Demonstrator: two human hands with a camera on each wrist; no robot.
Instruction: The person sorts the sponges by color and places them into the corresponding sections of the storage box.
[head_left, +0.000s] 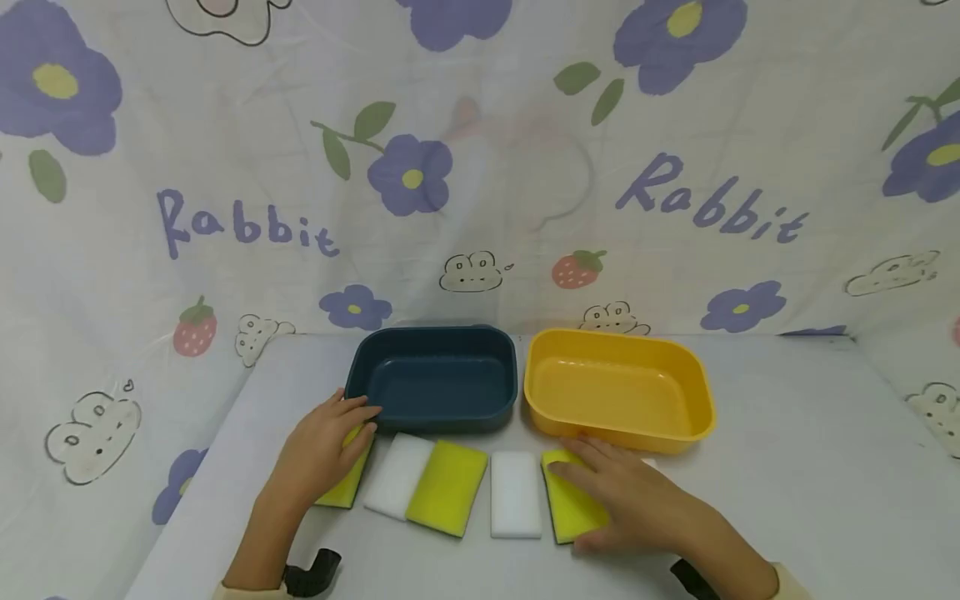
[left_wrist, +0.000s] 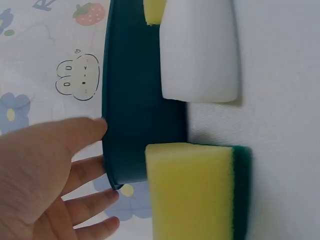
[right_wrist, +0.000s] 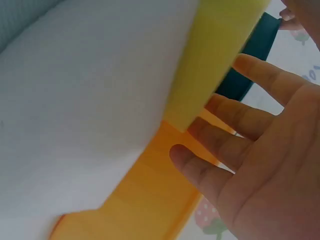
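Note:
My left hand (head_left: pixel 321 450) reaches over a yellow sponge (head_left: pixel 345 490) with a dark green scouring layer, its fingers extended at the left end of a dark blue plastic tub (head_left: pixel 432 383). In the left wrist view the thumb touches the tub's rim. My right hand (head_left: pixel 626 492) lies over another yellow sponge (head_left: pixel 567 500), just in front of a yellow tub (head_left: pixel 618 396). Its fingers are spread and fairly straight, not curled round the sponge. In the right wrist view a white sponge (right_wrist: pixel 90 110) fills much of the picture; in the head view that hand mostly hides it.
Between the hands lie a white sponge (head_left: pixel 393 471), a yellow sponge (head_left: pixel 447 487) overlapping it, and a separate white sponge (head_left: pixel 516 496). Both tubs stand side by side at the back of the white table (head_left: pixel 810 467), against a printed cloth (head_left: pixel 510 183).

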